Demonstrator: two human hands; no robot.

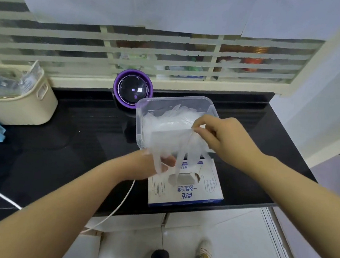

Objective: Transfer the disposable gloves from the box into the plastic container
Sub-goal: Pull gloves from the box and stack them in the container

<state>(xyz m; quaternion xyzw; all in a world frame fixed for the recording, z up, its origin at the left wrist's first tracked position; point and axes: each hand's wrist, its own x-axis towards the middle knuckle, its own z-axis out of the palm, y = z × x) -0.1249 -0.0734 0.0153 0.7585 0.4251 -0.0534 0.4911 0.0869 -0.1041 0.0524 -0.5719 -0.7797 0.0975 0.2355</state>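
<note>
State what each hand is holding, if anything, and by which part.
Both hold one disposable glove: the right hand pinches its cuff end, and the left hand holds its dangling fingers, above the box.

The white-and-blue cardboard glove box (185, 192) on the black worktop (80, 141) bears, upside down to the camera, blue characters "一次性手套" and smaller "Disposable Glove"; its other print is unreadable.

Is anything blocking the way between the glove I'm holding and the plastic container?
Nothing visible. The glove, pinched by the right hand and held by the left hand, hangs over the open container at its near edge.
</note>
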